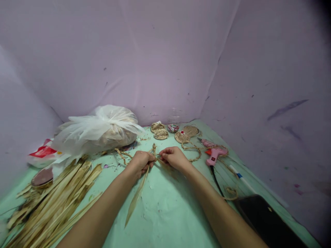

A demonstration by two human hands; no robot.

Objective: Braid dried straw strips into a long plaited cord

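Observation:
Between my two hands, at the middle of the table, is a short braid of dried plant fibre, its end pointing away from me. My left hand pinches the braid's near end. A long pale dried leaf strip hangs from under those fingers toward me. My right hand is closed, thumb against forefinger, on another dried strip that trails below it, blurred. Finished braided cord lies just left of my left hand, and more braided cord curls right of my right hand.
Dried strips are heaped at left, near a knotted white plastic bag and a round brown object. Behind are coiled fibre pieces and a jar of beads. A pink glue gun, marker and black phone-like slab lie right.

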